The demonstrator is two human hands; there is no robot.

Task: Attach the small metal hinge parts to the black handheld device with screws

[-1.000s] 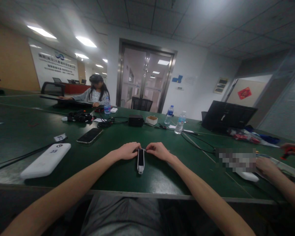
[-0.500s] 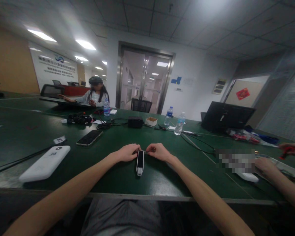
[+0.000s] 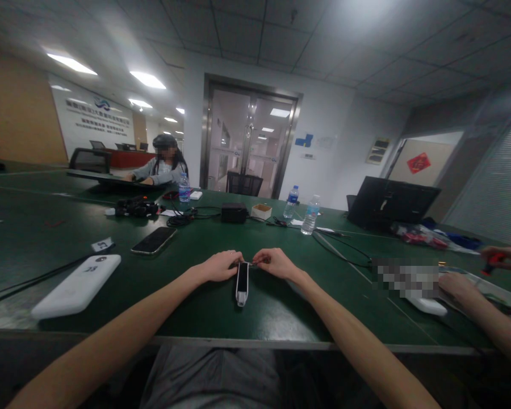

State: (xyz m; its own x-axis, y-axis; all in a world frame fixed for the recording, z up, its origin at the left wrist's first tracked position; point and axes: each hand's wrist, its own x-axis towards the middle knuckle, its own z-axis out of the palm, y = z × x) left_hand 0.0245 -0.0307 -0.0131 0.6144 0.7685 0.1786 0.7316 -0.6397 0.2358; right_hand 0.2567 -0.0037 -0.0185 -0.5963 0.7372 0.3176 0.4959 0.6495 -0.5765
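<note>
A slim white device with a long black face lies on the green table, its narrow white tip pointing toward me. At its far end is my left hand, closed, with the fingertips against the device's left edge. My right hand pinches just off the far right corner. Something small and thin seems to be between its fingertips, too small to name. Both wrists hover low over the tabletop. The fingers hide the device's far end.
To the left lie a white power bank and a phone. Beyond are cables, a black box, a small open carton and water bottles. At right, another person's hands work; one holds a red tool. A person sits across.
My hands and the device stay nearly in place. The person across has lowered an arm toward the table. The co-worker's hand with the red tool has shifted slightly.
</note>
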